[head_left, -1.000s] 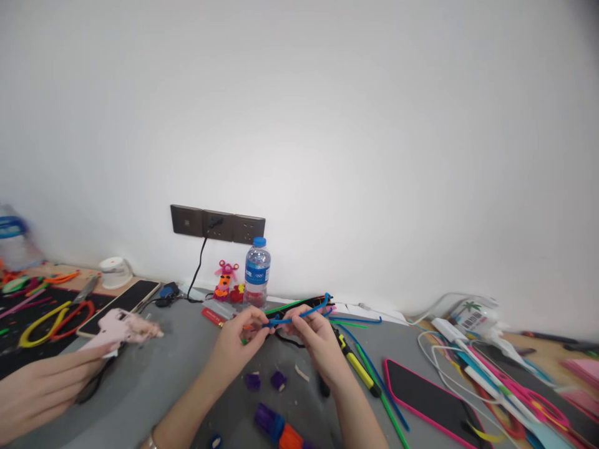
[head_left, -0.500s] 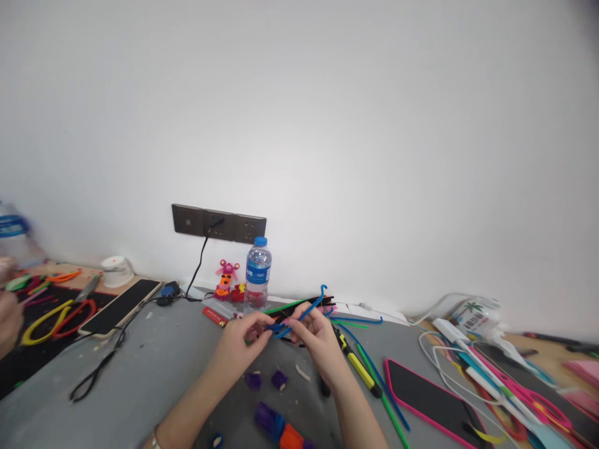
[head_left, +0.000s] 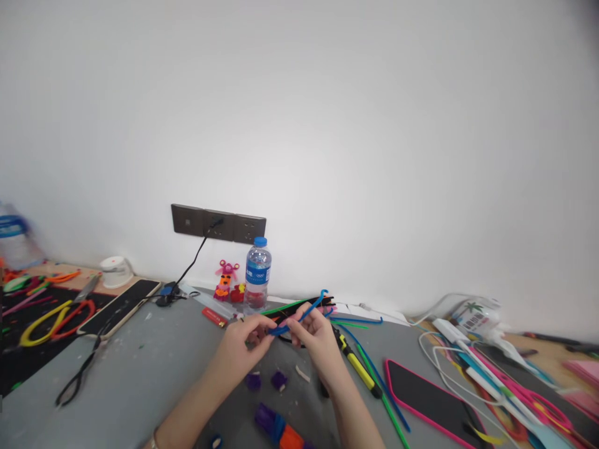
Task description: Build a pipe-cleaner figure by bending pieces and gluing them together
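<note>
My left hand (head_left: 243,346) and my right hand (head_left: 314,340) meet over the grey table (head_left: 154,374), both pinched on a blue pipe cleaner (head_left: 302,315). Its hooked end sticks up to the right of my right fingers. Just below my hands lie two small purple pieces (head_left: 266,380). A purple, blue and orange bundle (head_left: 279,429) lies nearer the front edge.
A water bottle (head_left: 257,271) and a pink craft figure (head_left: 226,280) stand by the wall sockets (head_left: 218,225). A yellow tool (head_left: 358,366), a pink-cased phone (head_left: 428,394), cables and scissors lie to the right. Another phone (head_left: 119,307) and coloured loops (head_left: 51,318) are to the left.
A co-worker's hand and the pink glue gun have left the view at the left, pulling the black cable taut. My hands have bent the blue pipe cleaner a little closer together.
</note>
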The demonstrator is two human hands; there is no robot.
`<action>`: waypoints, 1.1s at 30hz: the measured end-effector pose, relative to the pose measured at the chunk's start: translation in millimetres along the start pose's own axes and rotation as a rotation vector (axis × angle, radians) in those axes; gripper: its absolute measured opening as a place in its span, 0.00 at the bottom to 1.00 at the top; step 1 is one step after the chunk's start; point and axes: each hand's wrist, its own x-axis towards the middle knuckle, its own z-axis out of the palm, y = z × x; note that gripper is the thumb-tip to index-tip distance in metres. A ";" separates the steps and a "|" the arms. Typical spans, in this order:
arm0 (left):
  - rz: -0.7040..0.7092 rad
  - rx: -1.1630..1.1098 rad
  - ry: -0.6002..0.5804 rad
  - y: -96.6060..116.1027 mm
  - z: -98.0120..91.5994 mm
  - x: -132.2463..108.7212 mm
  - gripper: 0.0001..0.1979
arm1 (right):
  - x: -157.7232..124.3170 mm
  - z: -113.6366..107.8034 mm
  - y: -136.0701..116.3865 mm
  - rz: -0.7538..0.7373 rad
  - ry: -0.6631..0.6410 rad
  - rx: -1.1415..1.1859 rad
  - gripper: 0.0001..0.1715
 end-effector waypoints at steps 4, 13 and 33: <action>0.004 -0.012 -0.002 0.6 0.8 0.0 0.07 | -0.8 2.7 -1.7 0.000 0.026 -0.026 0.27; -0.009 -0.081 -0.004 4.4 -1.7 1.0 0.07 | -0.7 3.1 -1.5 -0.015 0.009 -0.038 0.27; -0.242 -0.501 -0.145 8.2 -10.1 3.5 0.07 | -16.1 -21.3 -29.8 -0.081 -0.310 -0.099 0.07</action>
